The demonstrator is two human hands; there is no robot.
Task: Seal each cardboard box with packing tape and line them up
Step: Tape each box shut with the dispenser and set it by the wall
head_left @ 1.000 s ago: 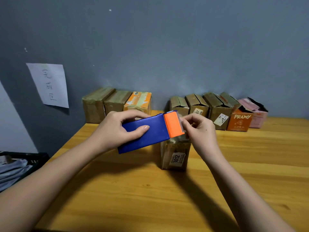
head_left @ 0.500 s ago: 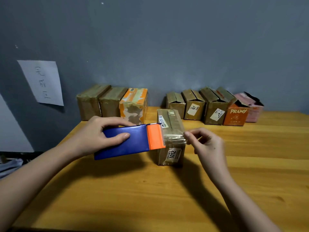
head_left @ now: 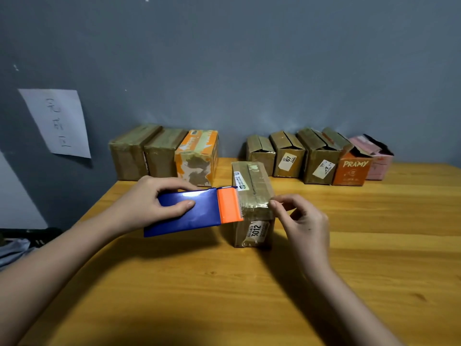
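Left hand (head_left: 147,204) gripping the blue tape dispenser with orange cutter (head_left: 192,211), presumably to feed tape across the small brown cardboard box labelled 3012 (head_left: 252,203) standing mid-table; right hand (head_left: 303,221) pinching the clear tape end at its top right edge; contents unseen; open-flapped boxes (head_left: 316,156) waiting behind

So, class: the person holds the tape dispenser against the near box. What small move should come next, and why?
Probably press the tape end down over the box's right edge: the right hand pinches it there, while the left hand holds the tape dispenser against the box.
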